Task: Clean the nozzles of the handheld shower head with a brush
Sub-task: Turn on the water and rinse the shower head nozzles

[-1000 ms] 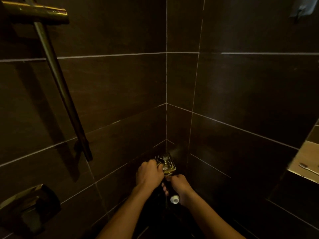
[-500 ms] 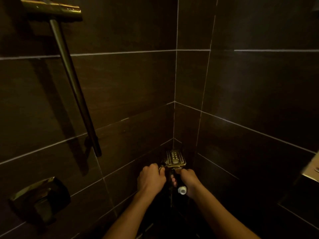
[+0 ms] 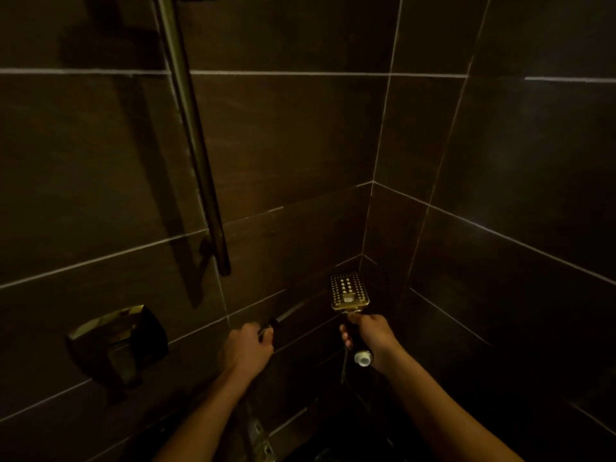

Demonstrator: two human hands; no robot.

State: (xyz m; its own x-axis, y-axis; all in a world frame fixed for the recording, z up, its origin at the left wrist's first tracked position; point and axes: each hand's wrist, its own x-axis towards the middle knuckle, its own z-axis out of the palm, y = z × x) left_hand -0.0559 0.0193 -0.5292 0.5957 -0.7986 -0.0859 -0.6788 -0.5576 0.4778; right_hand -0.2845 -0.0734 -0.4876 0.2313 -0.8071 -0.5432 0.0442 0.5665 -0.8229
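Right hand [image 3: 373, 335] wrapped shut round the dark handle of the shower head [image 3: 349, 292], low in the tiled corner, nozzle face turned up toward the camera, hose fitting [image 3: 362, 357] poking out under the palm. Left hand [image 3: 248, 348] well apart to the left, fingers curled closed on a slim dark thing w/ a shiny tip — prob. the brush [image 3: 269, 326], too dim to confirm bristles.

Handling, judged: head looks like rigid metal-finish w/ rows of small nubs, light enough for one hand but likely wet and slick, and tugged by the hose [image 3: 343, 368] hanging below. Best held where gripped now, on the handle just below the plate, thumb braced vs. twisting. Nozzle nubs prob. soft rubber — short light strokes, no jabbing. Brush held near its end for control.
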